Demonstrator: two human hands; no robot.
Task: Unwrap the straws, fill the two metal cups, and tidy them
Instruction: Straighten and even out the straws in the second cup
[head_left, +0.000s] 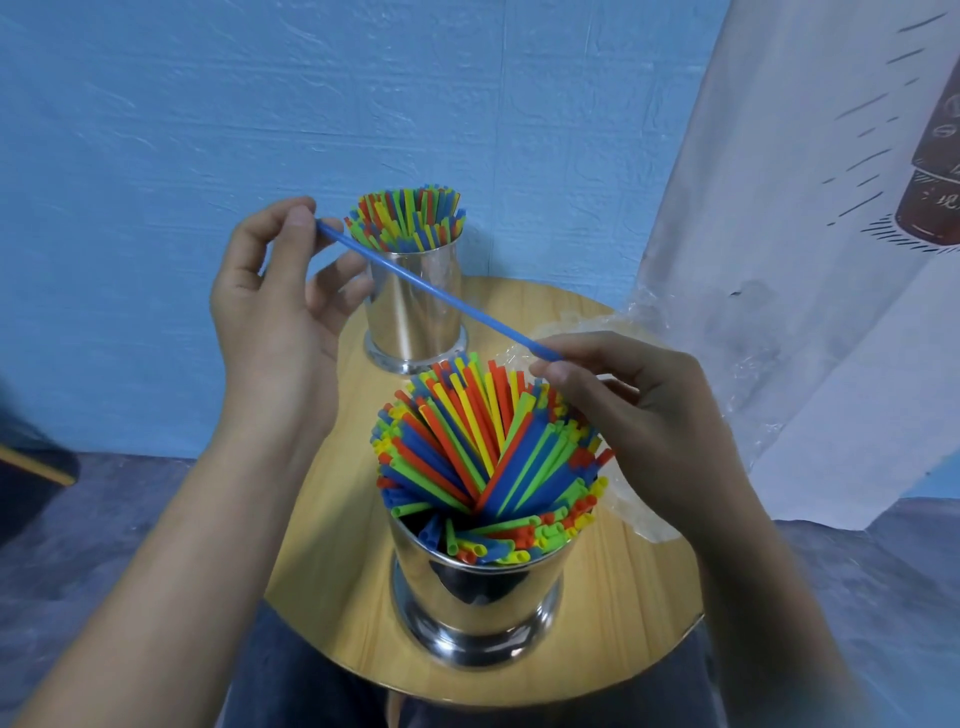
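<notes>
Head view: blue straw (441, 291) pinched at ends between left hand (275, 312) and right hand (639, 410), above near cup (478, 587).

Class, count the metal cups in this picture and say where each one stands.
2. One cup stands at the far side of the round table, behind the blue straw. The other cup stands near the table's front edge. None seems hidden.
</notes>
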